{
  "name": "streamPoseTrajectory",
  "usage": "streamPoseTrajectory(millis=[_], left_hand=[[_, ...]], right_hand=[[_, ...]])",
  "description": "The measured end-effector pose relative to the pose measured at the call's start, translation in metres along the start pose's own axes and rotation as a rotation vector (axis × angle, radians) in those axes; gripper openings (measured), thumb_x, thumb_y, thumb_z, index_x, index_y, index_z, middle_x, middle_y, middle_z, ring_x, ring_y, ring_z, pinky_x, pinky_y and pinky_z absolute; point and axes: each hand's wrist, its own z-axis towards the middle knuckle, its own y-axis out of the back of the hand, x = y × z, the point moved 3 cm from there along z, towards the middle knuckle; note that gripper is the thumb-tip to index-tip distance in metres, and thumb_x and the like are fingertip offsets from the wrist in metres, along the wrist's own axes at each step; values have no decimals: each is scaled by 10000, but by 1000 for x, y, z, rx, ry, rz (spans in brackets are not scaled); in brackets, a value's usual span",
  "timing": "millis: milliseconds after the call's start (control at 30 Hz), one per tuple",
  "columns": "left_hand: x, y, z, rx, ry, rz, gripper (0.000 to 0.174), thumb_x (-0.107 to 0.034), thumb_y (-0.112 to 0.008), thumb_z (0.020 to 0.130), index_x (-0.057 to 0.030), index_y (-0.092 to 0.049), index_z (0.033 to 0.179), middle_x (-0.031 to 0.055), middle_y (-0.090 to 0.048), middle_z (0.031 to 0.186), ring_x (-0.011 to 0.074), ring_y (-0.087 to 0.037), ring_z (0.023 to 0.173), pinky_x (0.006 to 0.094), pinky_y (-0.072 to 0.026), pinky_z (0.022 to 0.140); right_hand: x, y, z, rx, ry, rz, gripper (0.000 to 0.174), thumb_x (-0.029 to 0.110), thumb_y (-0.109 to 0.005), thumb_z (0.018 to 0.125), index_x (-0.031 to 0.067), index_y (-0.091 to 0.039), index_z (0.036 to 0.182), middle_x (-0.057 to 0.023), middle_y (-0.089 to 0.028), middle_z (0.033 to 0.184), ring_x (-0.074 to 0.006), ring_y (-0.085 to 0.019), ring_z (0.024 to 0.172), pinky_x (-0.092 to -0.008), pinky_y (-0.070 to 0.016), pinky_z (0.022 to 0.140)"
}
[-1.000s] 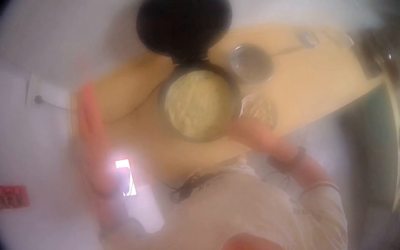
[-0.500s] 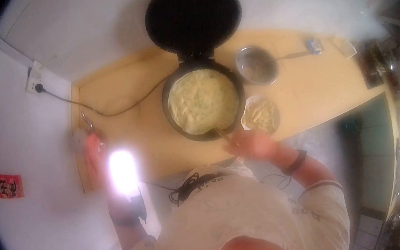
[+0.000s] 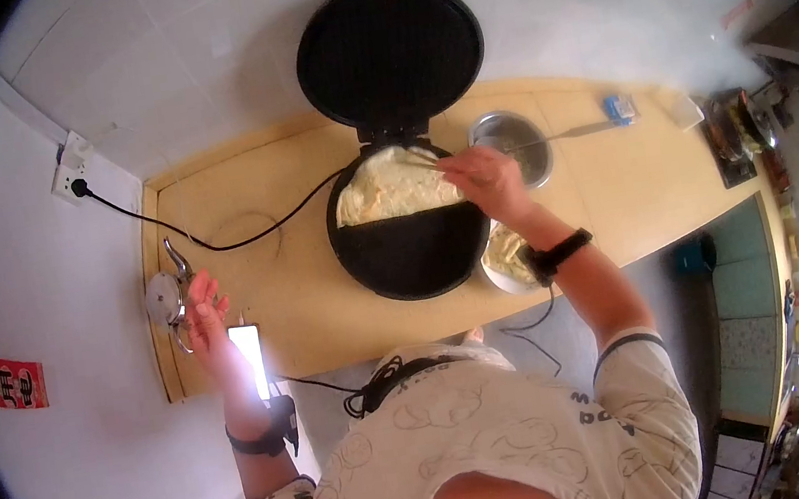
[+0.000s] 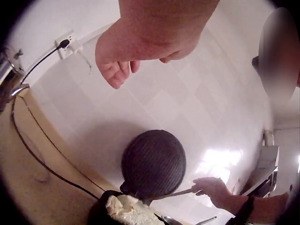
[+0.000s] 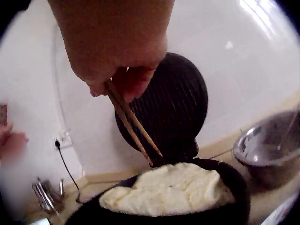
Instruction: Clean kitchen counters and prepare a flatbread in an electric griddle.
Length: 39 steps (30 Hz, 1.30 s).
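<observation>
My right hand (image 3: 489, 179) holds a pair of wooden chopsticks (image 5: 123, 117) over an electric griddle with a raised round black lid (image 3: 390, 49). On the back half of its lower plate (image 3: 416, 257) lies a pale flatbread (image 3: 396, 187), folded over into a half circle. The chopstick tips are right at its far edge, near the hinge. My left hand (image 3: 208, 310) is raised at the left with fingers loosely bent and holds nothing. A bright white rectangle (image 3: 250, 360) shows beside its wrist.
A metal kettle (image 3: 164, 301) stands at the counter's left end. Right of the griddle are a steel bowl (image 3: 535, 166) with a long-handled utensil (image 3: 586, 129) across it and a plate of food pieces (image 3: 506, 256). A black power cord (image 3: 217, 246) runs to the wall socket.
The flatbread covered the whole plate and is now folded onto the back half. My right hand moved from the griddle's front edge up to its back right. The left hand stays at the left.
</observation>
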Motion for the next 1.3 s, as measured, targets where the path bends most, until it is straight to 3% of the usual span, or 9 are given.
streamPoseTrajectory(millis=[133, 400, 533, 733, 833, 933, 1000, 1100, 1300], left_hand=[[-2, -1, -2, 8, 19, 32, 454, -356, -352, 957, -12, -492, 1220, 110, -501, 1232, 212, -467, 1143, 350, -380, 935], [14, -10, 6, 72, 58, 46, 460, -360, -319, 970, -19, -462, 1244, 115, -480, 1264, 215, -457, 1156, 347, -363, 936], [7, -22, 11, 84, 42, 30, 451, -356, -333, 968, -17, -474, 1230, 112, -486, 1249, 215, -455, 1157, 349, -368, 933], [0, -21, 6, 67, 37, 36, 423, -334, -350, 966, -22, -493, 1214, 94, -492, 1240, 209, -466, 1137, 346, -382, 921], [11, -12, 3, 39, 53, 38, 416, -325, -357, 964, -22, -501, 1209, 88, -501, 1234, 207, -470, 1131, 345, -385, 917], [9, -6, -2, 16, 56, 36, 413, -317, -363, 961, -15, -507, 1203, 90, -513, 1222, 207, -475, 1127, 344, -390, 912], [7, -4, -4, 4, 51, 40, 414, -314, -366, 959, -9, -508, 1200, 92, -518, 1217, 208, -476, 1127, 344, -393, 910], [9, -1, -7, 12, 58, 80, 452, -350, -334, 968, -10, -480, 1227, 117, -498, 1248, 211, -475, 1140, 336, -391, 916], [14, 6, -10, 4, 79, 71, 447, -346, -344, 966, -9, -481, 1227, 114, -498, 1248, 210, -473, 1139, 332, -395, 906]], right_hand=[[-42, 17, -48, -315, -797, 558, 176, 168, -598, 860, 25, -651, 949, -23, -645, 849, -87, -567, 736, -233, -442, 619], [-38, 5, -162, -645, -1253, 587, 251, 250, -584, 878, 39, -623, 1009, -29, -650, 856, -89, -580, 731, -222, -443, 595], [-51, -27, -172, -841, -1295, 724, 231, 221, -575, 887, 35, -617, 1018, -33, -636, 856, -92, -570, 722, -221, -450, 593], [-43, -34, -134, -855, -1145, 861, 208, 141, -559, 894, 30, -603, 1065, -32, -598, 892, -98, -560, 729, -227, -479, 652], [-17, -32, -103, -652, -756, 685, 175, 31, -519, 896, 24, -612, 1045, -21, -584, 889, -93, -544, 758, -238, -473, 684], [32, -27, -64, -353, -360, 160, 180, -8, -618, 792, 61, -650, 954, -85, -607, 792, -198, -584, 711, -267, -473, 626], [53, -45, -59, -192, -183, 214, 244, 4, -667, 720, 89, -657, 948, -98, -602, 754, -250, -583, 710, -296, -481, 613], [68, -77, -62, 73, -11, 256, 213, 85, -701, 699, 111, -668, 907, -52, -606, 793, -218, -582, 714, -302, -494, 621], [74, -48, -69, 98, 126, 170, 272, 146, -726, 663, 88, -652, 918, -25, -623, 851, -197, -587, 764, -282, -502, 644]])
